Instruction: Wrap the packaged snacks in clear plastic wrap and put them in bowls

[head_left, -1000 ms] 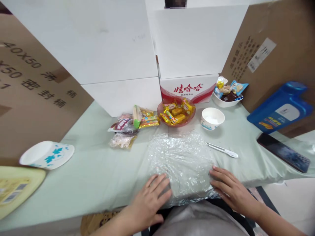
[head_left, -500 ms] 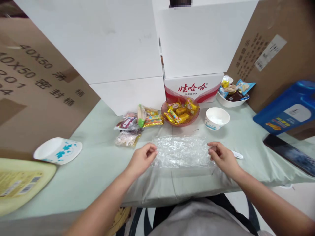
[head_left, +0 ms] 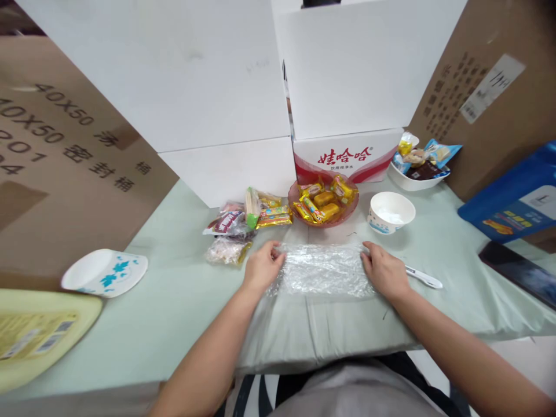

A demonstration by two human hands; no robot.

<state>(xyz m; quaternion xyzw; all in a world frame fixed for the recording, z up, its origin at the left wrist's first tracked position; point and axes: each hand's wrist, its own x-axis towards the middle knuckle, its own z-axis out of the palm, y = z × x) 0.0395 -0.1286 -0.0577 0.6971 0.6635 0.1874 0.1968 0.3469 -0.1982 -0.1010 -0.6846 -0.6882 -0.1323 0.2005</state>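
A crumpled sheet of clear plastic wrap (head_left: 321,269) lies folded into a narrow band on the pale green tablecloth (head_left: 174,301). My left hand (head_left: 262,267) is at its left end, with the fingers curled onto the far corner. My right hand (head_left: 384,270) covers its right end, fingers bent down on the wrap's far edge. Both hands pinch or press the wrap against the table. Just behind the wrap stands a pink bowl of yellow wrapped sweets (head_left: 324,200).
A white paper bowl (head_left: 391,212) and a white cutter (head_left: 423,278) lie by my right hand. Snack packets (head_left: 243,217) sit left of the pink bowl. At the edges are a blue-leaf bowl (head_left: 104,271), a phone (head_left: 519,272) and a blue bottle (head_left: 515,197). White boxes (head_left: 217,116) wall the back.
The wrap lay spread out with my hands flat on its near edge. Both hands carried that edge away from me, folding the sheet, and now rest on the folded band's ends.
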